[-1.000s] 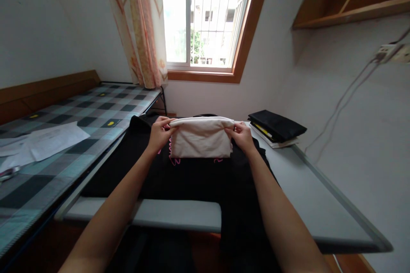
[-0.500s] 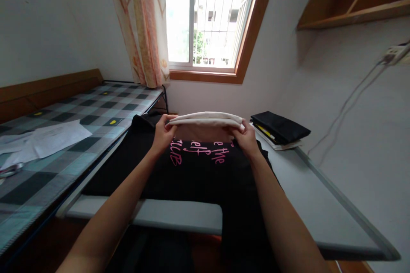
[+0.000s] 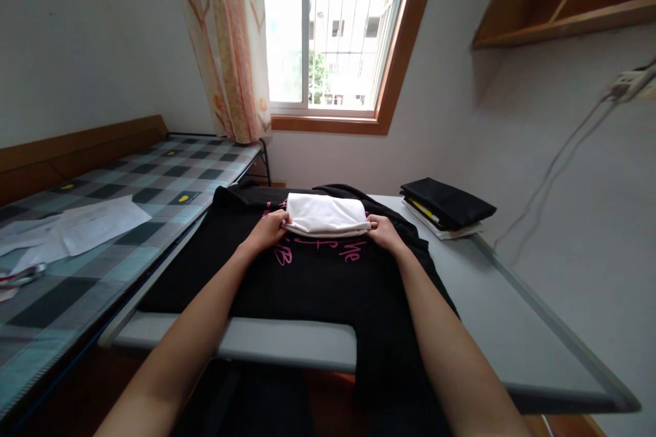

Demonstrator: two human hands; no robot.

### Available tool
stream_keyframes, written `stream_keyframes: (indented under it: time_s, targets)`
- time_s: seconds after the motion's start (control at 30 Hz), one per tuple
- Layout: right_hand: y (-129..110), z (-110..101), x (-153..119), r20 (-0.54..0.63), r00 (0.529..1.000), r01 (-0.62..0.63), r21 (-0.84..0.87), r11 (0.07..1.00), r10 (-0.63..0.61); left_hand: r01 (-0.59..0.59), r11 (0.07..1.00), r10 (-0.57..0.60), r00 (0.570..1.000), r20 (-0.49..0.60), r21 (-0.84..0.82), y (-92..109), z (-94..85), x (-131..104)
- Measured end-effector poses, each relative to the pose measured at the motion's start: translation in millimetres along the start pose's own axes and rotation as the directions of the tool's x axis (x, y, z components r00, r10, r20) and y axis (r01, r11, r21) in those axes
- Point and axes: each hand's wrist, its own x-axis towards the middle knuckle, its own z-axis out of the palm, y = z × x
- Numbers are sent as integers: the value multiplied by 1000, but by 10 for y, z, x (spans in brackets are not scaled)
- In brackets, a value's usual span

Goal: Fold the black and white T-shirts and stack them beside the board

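A folded white cloth (image 3: 328,213) lies across the middle of a black garment (image 3: 307,287) with pink lettering. My left hand (image 3: 270,227) pinches the cloth's near left corner, fingers closed. At the opposite near corner, my right hand (image 3: 384,232) grips it the same way. The near edge shows stacked layers, and part of the pink lettering is covered by the cloth. The garment is spread over a white table (image 3: 512,321), one part of it hanging down over the near edge. What kind of item the white cloth is, I cannot tell.
A black folder (image 3: 448,203) rests on papers at the table's back right. On the left stands a bed (image 3: 205,174) with a checked cover, bearing loose white papers (image 3: 97,222). A curtain (image 3: 233,48) hangs beside the window; a wooden shelf (image 3: 564,27) is high on the right.
The white cloth has come down from above the garment and now lies on it, its top face showing. Both hands have lowered with it, keeping hold of its corners.
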Motion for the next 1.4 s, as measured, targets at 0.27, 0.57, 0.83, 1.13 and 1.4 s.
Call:
stream_keyframes:
  time_s: [0.27, 0.57, 0.83, 1.13, 1.4]
  targets:
    - [-57, 18, 65, -56, 989, -134, 90, 987, 139, 39, 964, -51, 998, 40, 262, 228, -111, -62]
    - [-123, 42, -62, -6, 998, -61, -448, 892, 65, 36, 978, -60, 992, 109, 207, 197, -173, -54]
    - [-417, 347, -133, -111, 946, 189, -575, 796, -305, -40, 986, 58, 992, -109, 159, 401, -107, -38]
    - [-347, 730, -125, 169, 961, 276, -644, 713, -220, -138, 989, 140, 990, -35, 50, 359, 487, 21]
    - [-380, 737, -157, 195, 973, 227, -721, 655, -122, -15, 949, -13, 996, 86, 316, 367, 469, 4]
